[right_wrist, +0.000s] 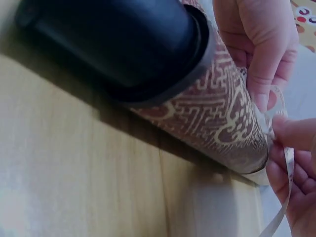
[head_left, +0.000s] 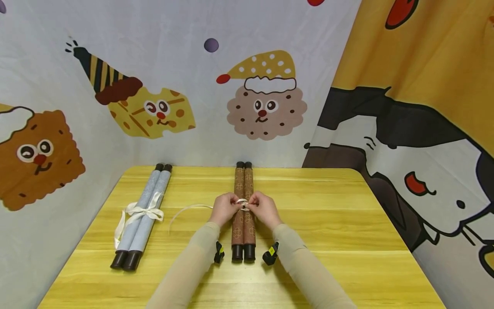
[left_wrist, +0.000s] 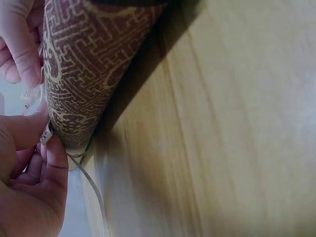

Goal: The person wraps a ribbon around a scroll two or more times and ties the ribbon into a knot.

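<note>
A double-rolled brown patterned scroll [head_left: 238,229] with dark end knobs lies lengthwise in the middle of the table. Around its middle runs a thin cream ribbon [right_wrist: 284,210]. My left hand [head_left: 224,209] pinches the ribbon between thumb and fingers at the scroll's left side, and a loose tail curves off leftward onto the table. From the right side, my right hand [head_left: 265,208] pinches another part of the ribbon, whose end hangs past the fingers in the right wrist view. A small ribbon loop shows between the fingertips; how it is knotted is partly hidden.
To the left lies a pale blue double-rolled scroll [head_left: 144,223] with dark knobs, tied with a cream ribbon bow [head_left: 144,211]. The wooden table [head_left: 328,257] meets a cartoon-printed cloth [head_left: 173,150] behind it. Black wrist devices sit beneath both forearms.
</note>
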A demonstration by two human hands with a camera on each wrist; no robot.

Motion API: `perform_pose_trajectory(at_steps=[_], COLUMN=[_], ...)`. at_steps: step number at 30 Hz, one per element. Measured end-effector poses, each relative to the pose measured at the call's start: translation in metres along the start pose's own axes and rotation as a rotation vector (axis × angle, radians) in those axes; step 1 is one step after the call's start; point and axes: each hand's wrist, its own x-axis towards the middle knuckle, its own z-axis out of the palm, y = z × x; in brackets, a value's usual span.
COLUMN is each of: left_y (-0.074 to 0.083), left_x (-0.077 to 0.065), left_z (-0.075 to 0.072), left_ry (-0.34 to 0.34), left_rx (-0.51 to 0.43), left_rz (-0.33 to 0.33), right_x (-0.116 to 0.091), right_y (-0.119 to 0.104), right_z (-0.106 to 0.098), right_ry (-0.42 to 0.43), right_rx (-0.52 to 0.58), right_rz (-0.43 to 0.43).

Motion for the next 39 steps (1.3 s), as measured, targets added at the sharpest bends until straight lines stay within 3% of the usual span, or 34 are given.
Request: perform_pose_trajectory(at_steps=[7, 17, 30, 39], left_y=[0.001, 0.002, -0.002, -0.004], left_x=[-0.001, -0.003, -0.006, -0.009], left_z=[-0.001, -0.001, -0.002, -0.004], left_ry=[0.020, 0.038, 0.035, 0.039], left_rx=[-0.006, 0.001, -0.038, -0.100], left_rz=[0.012, 0.039, 0.034, 0.027], right_x=[0.006, 0.012, 0.015, 0.017], right_y=[-0.007, -0.019, -0.017, -0.018], right_z=[0.003, 0.011, 0.017, 0.022], right_ry=[0.011, -0.003, 0.065, 0.045], right_rx=[-0.194, -0.300, -0.249, -0.262], right_rz=[-0.030, -0.005, -0.013, -0.008])
